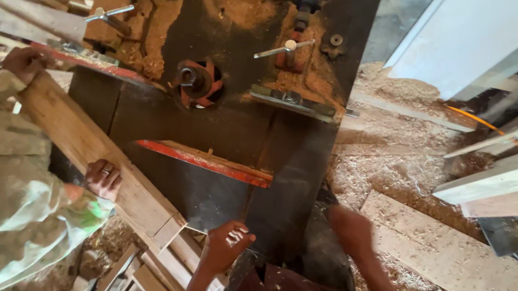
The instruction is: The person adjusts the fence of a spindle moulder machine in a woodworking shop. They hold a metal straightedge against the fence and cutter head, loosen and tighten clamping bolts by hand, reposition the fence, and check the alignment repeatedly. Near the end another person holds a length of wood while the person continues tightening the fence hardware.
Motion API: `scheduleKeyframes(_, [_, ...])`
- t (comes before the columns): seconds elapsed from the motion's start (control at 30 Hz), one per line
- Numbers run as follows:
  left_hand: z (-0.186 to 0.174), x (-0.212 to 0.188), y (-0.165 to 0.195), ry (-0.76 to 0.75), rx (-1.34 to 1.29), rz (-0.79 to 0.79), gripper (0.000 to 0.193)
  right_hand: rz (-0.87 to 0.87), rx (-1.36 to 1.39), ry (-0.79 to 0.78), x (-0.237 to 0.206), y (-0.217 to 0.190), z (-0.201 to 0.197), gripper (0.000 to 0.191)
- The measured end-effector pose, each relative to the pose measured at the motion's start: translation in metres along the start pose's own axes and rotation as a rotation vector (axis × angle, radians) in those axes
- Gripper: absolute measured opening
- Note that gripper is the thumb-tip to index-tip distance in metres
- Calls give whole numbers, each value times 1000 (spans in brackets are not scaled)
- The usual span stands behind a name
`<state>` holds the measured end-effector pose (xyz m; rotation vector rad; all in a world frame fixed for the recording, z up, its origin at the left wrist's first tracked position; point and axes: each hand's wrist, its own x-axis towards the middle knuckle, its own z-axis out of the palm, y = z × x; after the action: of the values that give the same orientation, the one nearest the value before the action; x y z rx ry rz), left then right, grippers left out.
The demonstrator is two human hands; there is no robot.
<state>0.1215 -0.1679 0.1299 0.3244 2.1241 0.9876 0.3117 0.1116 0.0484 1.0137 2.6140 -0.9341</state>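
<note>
My left hand [225,245] hovers with curled fingers by the near edge of the dark machine table [223,130], close to the end of a long wooden plank [93,150]; I see nothing in it. My right hand [351,230] is blurred, off the table's right corner above the sawdust floor, and its fingers cannot be made out. A co-worker on the left holds the plank with one hand [104,179] at its middle and the other hand [26,63] at its far end. The plank lies slanted against the table's left side.
A round cutter head [196,81] sits in the table's middle, with red fences [207,163] and clamp handles [283,48] around it. Sawdust covers the table top and floor. Boards [449,256] lie on the right, offcuts [154,273] below the plank, stacked timber at top left.
</note>
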Motion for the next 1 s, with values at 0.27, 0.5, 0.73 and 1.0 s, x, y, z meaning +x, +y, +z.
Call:
scheduleKeyframes(0.27, [-9, -12, -10, -73, -7, -9, 27, -314, -171, -46, 114, -75, 34, 24])
scheduleKeyframes(0.5, [-25, -1, -26, -15, -13, 52, 30, 352, -229, 29, -17, 82, -21, 18])
scheduleKeyframes(0.73, [-16, 24, -9, -64, -39, 49, 30, -21, -229, -305, 49, -54, -9, 49])
scheduleKeyframes(1.0, [-25, 22, -6, -62, 4, 55, 31, 168, -242, -420, 70, 16, -46, 54])
